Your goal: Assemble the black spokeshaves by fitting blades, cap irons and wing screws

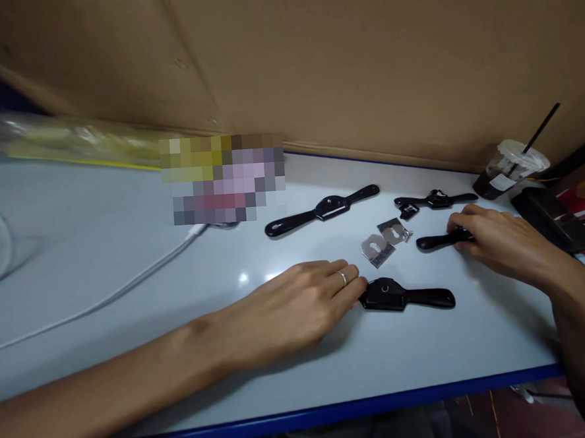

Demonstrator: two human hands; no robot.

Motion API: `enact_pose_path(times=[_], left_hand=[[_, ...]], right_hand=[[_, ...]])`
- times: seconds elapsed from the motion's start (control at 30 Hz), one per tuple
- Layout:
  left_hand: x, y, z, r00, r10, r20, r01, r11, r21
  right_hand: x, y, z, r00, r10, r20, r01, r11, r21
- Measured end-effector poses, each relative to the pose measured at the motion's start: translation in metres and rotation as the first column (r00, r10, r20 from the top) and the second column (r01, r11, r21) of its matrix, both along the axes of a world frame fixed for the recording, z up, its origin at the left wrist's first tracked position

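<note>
My left hand, with a ring on one finger, is closed around the left handle of a black spokeshave lying near the table's front. Its right handle sticks out free. Over on the right, my right hand grips another black spokeshave, whose middle and far handle are hidden by the fingers. Between the hands lie flat metal blades with slots. Behind them rests a larger black spokeshave body, and farther right a further spokeshave with a small black cap piece beside it.
A lidded plastic cup with a black straw stands at the back right. A white cable runs across the left to a blurred-out object. Yellow plastic-wrapped material lies along the cardboard wall. A blue edge borders the table front.
</note>
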State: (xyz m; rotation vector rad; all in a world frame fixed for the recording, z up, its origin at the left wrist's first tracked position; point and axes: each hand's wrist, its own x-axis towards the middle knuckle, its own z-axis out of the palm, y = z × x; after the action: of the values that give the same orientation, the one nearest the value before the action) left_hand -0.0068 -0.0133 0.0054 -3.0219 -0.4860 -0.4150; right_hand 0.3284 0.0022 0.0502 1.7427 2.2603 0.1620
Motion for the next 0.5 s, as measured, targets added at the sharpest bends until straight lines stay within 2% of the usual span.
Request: enact_pose_path(times=[0.13,0.23,0.5], left_hand=[[0.000,0.000,-0.001,1.000,0.000,0.004,0.000,1.000,0.004],[0.000,0.000,-0.001,1.000,-0.003,0.008,0.003,1.000,0.027],[0.000,0.000,-0.001,1.000,-0.013,0.001,0.013,0.999,0.046]], right_hand=[[0.004,0.007,0.000,0.994,-0.090,0.061,0.089,0.996,0.019],[0.002,0.010,-0.001,0.988,-0.138,0.072,0.133,0.988,0.081],[-0.026,0.011,-0.008,0.989,-0.134,0.070,0.121,0.979,0.166]])
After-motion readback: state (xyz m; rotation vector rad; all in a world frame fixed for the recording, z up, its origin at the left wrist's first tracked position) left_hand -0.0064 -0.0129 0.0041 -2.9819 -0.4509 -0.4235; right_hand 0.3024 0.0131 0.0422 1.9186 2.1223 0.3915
